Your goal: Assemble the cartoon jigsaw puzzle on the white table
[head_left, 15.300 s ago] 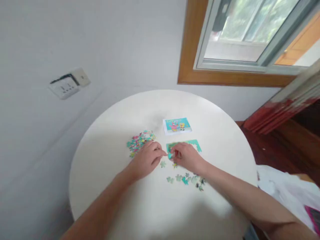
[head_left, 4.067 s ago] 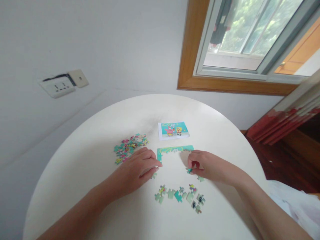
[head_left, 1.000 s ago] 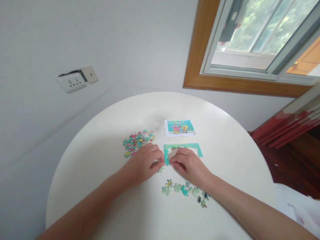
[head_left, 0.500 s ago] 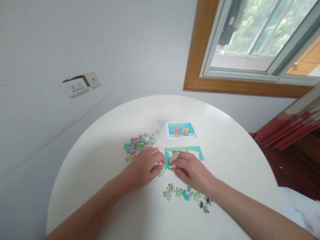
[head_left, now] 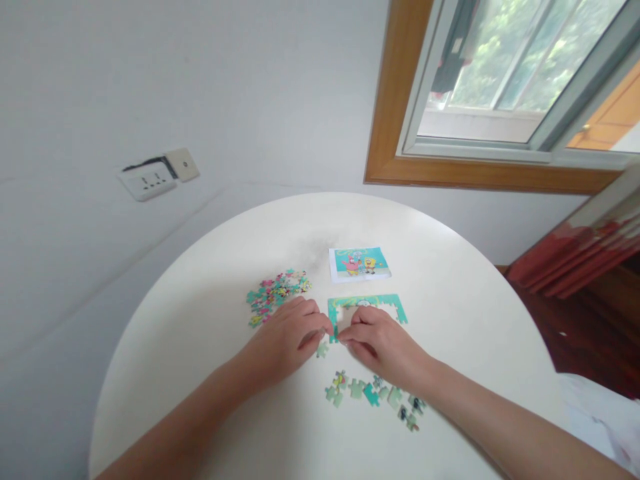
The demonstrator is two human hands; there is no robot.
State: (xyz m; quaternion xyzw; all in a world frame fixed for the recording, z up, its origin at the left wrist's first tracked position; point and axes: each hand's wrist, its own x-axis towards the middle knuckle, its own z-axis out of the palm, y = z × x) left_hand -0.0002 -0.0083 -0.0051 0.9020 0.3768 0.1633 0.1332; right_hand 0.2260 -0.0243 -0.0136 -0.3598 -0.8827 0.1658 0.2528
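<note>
A partly joined jigsaw puzzle [head_left: 395, 301], teal along its top and sides, lies on the table between my hands. My left hand [head_left: 295, 333] is closed, thumb and fingers pinched at the outer side of the puzzle's left strip. From the inner side, my right hand [head_left: 383, 341] pinches the lower end of that same strip and covers part of the open middle. A loose pale green puzzle piece [head_left: 323, 349] rests just below my left fingertips. Whether either hand also has a separate piece is hidden.
Behind the puzzle lies a printed reference picture [head_left: 363, 263] with cartoon figures. A heap of mixed puzzle pieces [head_left: 273, 293] is at the left. Several loose pieces [head_left: 371, 393] spread out nearer me. The round white table [head_left: 280, 427] meets the wall below a window.
My left fingertips have closed together and edged right against the puzzle's left strip. My right fingertips have shifted slightly left to its lower end. The view has tilted a little.
</note>
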